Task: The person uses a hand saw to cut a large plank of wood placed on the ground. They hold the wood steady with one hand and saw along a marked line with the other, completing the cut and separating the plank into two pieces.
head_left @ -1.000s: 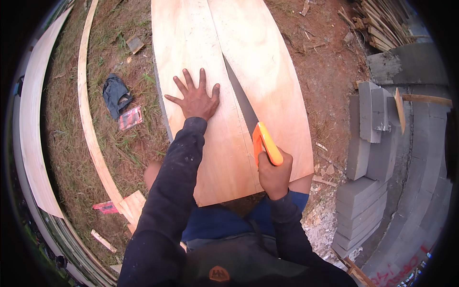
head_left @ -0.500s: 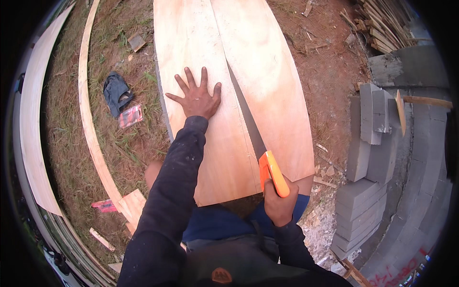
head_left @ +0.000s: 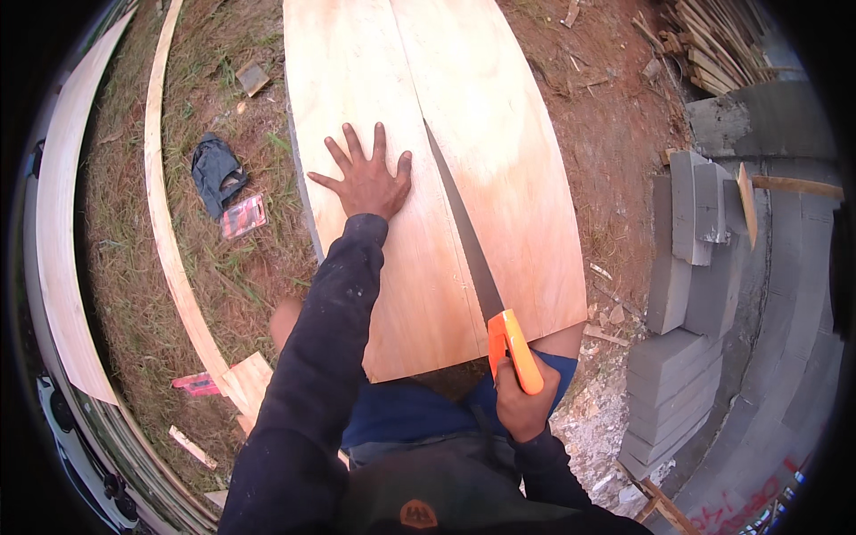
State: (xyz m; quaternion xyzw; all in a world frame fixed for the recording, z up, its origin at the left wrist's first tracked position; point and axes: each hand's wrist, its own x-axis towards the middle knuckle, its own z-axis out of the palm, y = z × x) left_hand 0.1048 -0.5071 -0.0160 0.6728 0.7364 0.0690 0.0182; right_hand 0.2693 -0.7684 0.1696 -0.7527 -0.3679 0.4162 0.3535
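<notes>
A pale plywood sheet stretches away in front of me, with a long cut line running up it. My left hand lies flat on the sheet, left of the line, fingers spread. Gripped by its orange handle, a handsaw is in my right hand just past the sheet's near edge. Its grey blade lies along the cut, pointing away from me, and the kerf continues beyond its tip. Whether the blade's lower edge sits inside the wood is hard to see.
Grey concrete blocks are stacked on the right beside a block wall. On the grass at left lie a long wooden strip, a dark cloth or bag and a red-and-clear packet. Timber is piled at far right.
My right hand has drawn the handsaw back toward me, and its handle is now nearer my body. The left hand stays in place on the plywood.
</notes>
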